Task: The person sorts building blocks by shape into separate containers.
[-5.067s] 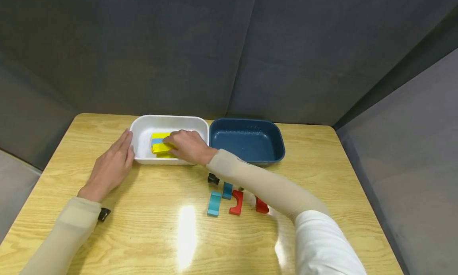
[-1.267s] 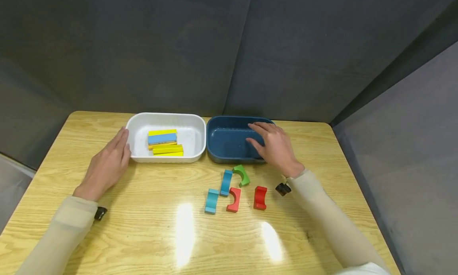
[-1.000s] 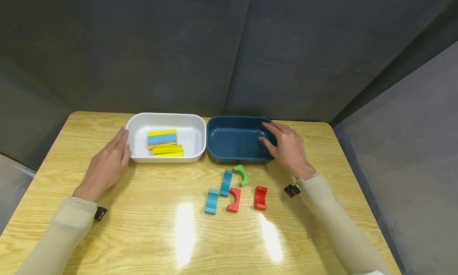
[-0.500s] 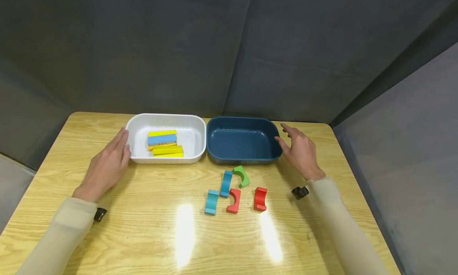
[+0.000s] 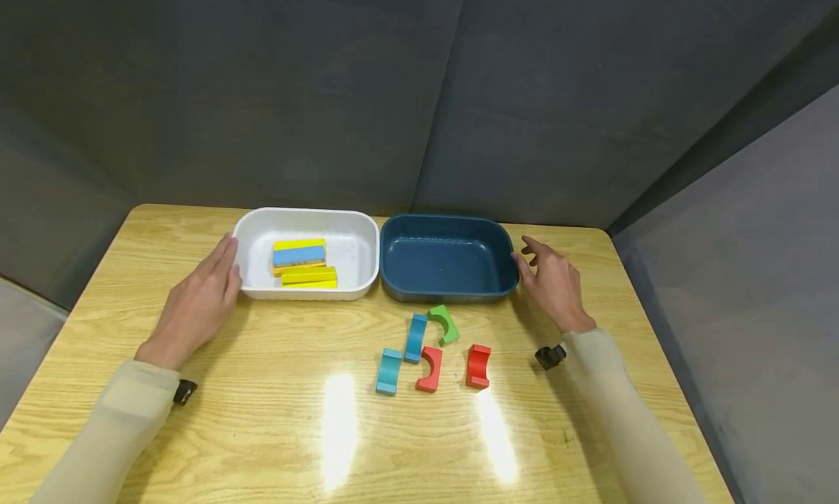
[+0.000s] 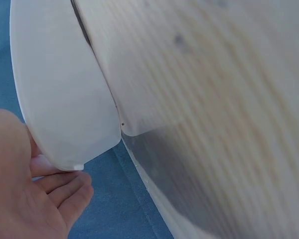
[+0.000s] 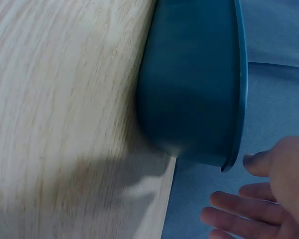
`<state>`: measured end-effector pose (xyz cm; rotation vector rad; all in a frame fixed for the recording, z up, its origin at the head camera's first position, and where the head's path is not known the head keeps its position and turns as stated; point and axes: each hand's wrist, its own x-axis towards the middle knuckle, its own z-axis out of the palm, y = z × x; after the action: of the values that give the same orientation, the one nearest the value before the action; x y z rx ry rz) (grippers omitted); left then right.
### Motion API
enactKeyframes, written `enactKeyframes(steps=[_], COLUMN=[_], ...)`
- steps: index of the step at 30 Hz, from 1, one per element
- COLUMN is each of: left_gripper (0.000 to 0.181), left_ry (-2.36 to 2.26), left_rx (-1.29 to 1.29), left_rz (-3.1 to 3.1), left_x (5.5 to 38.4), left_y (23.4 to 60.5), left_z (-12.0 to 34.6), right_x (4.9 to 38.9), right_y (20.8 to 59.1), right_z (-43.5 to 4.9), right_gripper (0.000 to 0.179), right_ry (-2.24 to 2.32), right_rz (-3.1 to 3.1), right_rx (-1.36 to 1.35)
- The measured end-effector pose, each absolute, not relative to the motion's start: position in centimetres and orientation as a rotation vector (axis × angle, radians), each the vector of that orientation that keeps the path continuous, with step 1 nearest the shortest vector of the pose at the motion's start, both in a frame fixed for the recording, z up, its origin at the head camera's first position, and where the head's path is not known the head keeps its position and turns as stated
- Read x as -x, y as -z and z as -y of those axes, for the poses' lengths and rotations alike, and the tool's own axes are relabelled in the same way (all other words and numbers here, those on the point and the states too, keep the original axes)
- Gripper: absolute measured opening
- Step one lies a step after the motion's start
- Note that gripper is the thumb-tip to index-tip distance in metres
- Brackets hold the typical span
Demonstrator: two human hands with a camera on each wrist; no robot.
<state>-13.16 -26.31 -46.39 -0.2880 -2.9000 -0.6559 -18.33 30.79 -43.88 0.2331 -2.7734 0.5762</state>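
Note:
My left hand [image 5: 193, 304] rests against the left end of the white basin [image 5: 354, 289], fingers nearly straight along its outer wall. In the left wrist view its fingertips lie right at the basin's rim. Inside the basin are yellow blocks [image 5: 308, 274] and a blue one [image 5: 298, 256]. At the right end of the dark blue basin [image 5: 452, 294] is my right hand [image 5: 553, 285], its fingers relaxed and slightly bent. In the right wrist view the thumb is close to that basin's rim and nothing is held.
In front of the basins lie two red arch blocks [image 5: 478, 366], a green arch block [image 5: 445, 325], a teal one [image 5: 389, 371] and a blue one [image 5: 415, 338]. The wooden table [image 5: 262, 431] ends at a grey partition [image 5: 314, 96] behind the basins.
My right hand let go of a yellow block in the white basin, then moved right across the blue basin to its right end. The left hand stays at the white basin.

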Motion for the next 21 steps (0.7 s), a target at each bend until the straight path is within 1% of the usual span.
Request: enactKeyframes(steps=[6, 13, 21], left_gripper=[0.059, 0.059, 0.059], left_ry=[0.652, 0.647, 0.635], left_rx=[0.293, 0.296, 0.298], left_rz=[2.900, 2.901, 2.888], left_x=[13.08, 12.84, 13.02], left_y=[46.40, 46.64, 46.45], left_z=[26.31, 26.27, 26.28], right_x=[18.42, 18.37, 18.90], right_y=[44.36, 44.93, 44.94], right_z=[-30.78, -30.51, -30.17], right_gripper=[0.043, 0.039, 0.038], right_ry=[-0.615, -0.773, -0.843], right_rz=[2.774, 2.763, 2.745], right_rx=[-0.219, -0.243, -0.255])
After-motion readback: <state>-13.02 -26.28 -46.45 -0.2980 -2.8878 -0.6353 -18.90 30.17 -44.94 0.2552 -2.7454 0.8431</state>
